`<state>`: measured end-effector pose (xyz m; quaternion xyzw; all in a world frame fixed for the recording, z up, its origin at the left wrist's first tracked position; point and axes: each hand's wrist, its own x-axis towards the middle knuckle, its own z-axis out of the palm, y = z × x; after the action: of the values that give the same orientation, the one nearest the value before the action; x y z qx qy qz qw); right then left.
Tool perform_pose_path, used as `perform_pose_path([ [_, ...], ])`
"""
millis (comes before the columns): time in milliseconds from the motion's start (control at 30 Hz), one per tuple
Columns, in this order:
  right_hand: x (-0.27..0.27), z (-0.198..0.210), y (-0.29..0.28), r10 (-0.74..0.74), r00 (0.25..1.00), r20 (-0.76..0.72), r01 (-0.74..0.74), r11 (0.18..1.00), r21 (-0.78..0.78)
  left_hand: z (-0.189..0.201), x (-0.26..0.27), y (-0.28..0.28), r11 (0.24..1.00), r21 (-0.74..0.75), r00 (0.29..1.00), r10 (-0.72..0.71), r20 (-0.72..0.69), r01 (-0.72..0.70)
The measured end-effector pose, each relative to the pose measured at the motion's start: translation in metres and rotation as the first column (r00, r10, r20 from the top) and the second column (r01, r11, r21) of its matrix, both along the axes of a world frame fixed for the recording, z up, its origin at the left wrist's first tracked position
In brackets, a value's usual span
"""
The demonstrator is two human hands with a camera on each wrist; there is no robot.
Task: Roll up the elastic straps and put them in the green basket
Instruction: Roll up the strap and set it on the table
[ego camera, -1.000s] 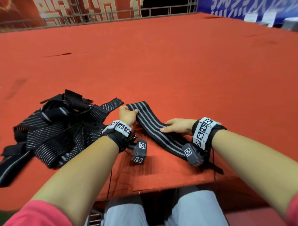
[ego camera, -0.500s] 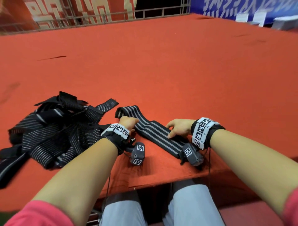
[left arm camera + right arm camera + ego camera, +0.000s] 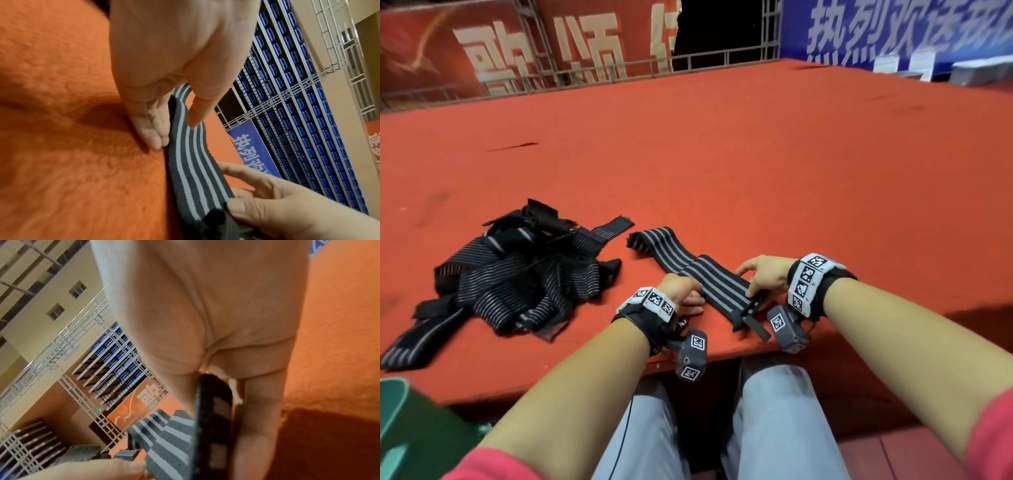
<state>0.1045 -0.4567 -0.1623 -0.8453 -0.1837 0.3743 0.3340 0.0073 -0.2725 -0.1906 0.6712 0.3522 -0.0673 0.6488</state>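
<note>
One dark elastic strap with grey stripes lies flat on the red table, running from the middle toward the near edge. My left hand pinches its left edge between thumb and fingers, close to the near end. My right hand grips the right edge at the near end, where a black tab sticks out. In the left wrist view the strap runs between both hands. A tangled pile of more black striped straps lies to the left. A corner of the green basket shows at bottom left, below the table edge.
The red cloth-covered table stretches far ahead and to the right. Its near edge runs just under my wrists, with my knees below. Metal railings and banners stand behind the far edge.
The strap has slid toward the near edge. My left hand has moved from the strap's far end down to its near part, and my right hand has come to the near end tab.
</note>
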Motion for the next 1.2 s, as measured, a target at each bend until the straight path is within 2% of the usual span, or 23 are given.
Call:
perform_pose_path([
  [233, -0.044, -0.006, -0.004, -0.107, 0.987, -0.119, 0.135, 0.958, 0.253, 0.005, -0.050, -0.031, 0.998, -0.021, 0.997, -0.055, 0.049, 0.056],
  [333, -0.068, -0.012, -0.003, -0.155, 0.970, -0.188, 0.215, 0.906, 0.365, 0.007, -0.071, -0.041, 0.998, -0.060, 0.995, -0.024, 0.100, 0.030],
  [433, -0.087, -0.022, 0.000, -0.179, 0.965, -0.191, 0.247, 0.865, 0.437, 0.003, -0.091, -0.046, 0.993, -0.115, 0.991, 0.012, 0.136, 0.003],
  [567, -0.108, -0.037, 0.004, -0.181, 0.975, -0.128, 0.221, 0.856, 0.468, -0.009, -0.114, -0.045, 0.988, -0.146, 0.988, 0.064, 0.141, -0.043],
  [700, -0.121, -0.049, 0.004, -0.148, 0.977, -0.151, 0.204, 0.840, 0.502, -0.021, -0.128, -0.041, 0.975, -0.201, 0.980, 0.125, 0.152, -0.093],
  [900, -0.133, -0.062, -0.002, -0.199, 0.960, -0.198, 0.278, 0.776, 0.566, -0.030, -0.136, -0.044, 0.962, -0.258, 0.982, 0.130, 0.140, -0.090],
  [1100, -0.142, -0.072, -0.010, -0.238, 0.943, -0.231, 0.331, 0.733, 0.594, -0.043, -0.136, -0.052, 0.964, -0.242, 0.974, 0.151, 0.167, -0.108],
  [1200, -0.147, -0.075, -0.014, -0.242, 0.951, -0.193, 0.310, 0.737, 0.601, -0.050, -0.138, -0.055, 0.969, -0.206, 0.964, 0.177, 0.198, -0.135],
])
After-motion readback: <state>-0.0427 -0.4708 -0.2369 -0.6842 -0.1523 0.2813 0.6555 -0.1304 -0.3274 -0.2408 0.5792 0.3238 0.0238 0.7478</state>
